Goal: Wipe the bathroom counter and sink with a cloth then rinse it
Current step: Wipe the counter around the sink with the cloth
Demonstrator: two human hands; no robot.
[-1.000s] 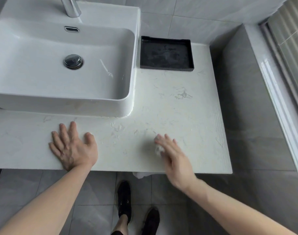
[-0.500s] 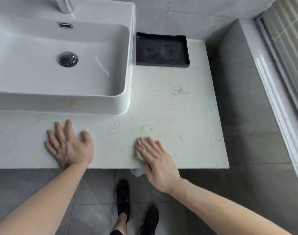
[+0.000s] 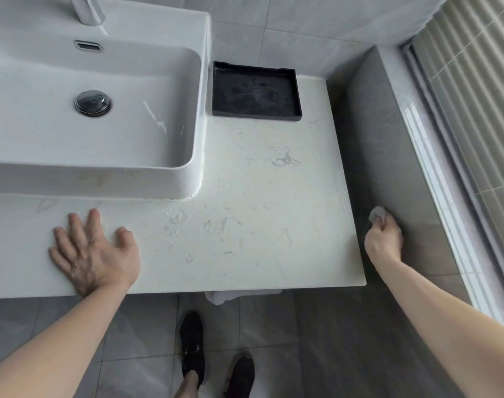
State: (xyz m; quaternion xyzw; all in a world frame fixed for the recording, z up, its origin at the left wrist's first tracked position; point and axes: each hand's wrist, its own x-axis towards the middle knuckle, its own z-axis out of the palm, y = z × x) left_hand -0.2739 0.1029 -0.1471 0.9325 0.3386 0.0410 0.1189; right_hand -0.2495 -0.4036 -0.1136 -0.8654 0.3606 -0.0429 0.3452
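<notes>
My left hand (image 3: 92, 251) lies flat on the white table (image 3: 245, 225), with the fingers spread wide and straight. It rests near the front edge, just in front of the sink (image 3: 95, 110). It holds nothing.

My right hand (image 3: 384, 239) is off the right edge of the table, next to the gray wall (image 3: 403, 168). Its fingers are curled around a small white cloth (image 3: 377, 213). A bit of the cloth sticks out on top of my hand. I cannot tell if the cloth touches the wall or the side of the table.

The sink is a big white box that sits on the table at the left. It has a round shiny drain (image 3: 92, 103) in the bottom and a silver tap (image 3: 87, 8) at the back. Some white streaks show inside it.

A black tray (image 3: 256, 91) sits on the table at the back, just right of the sink. The table top has smears and marks all over the middle.

Something white (image 3: 230, 295) hangs under the front edge of the table. Down on the gray floor I can see my two black shoes (image 3: 191, 346).
</notes>
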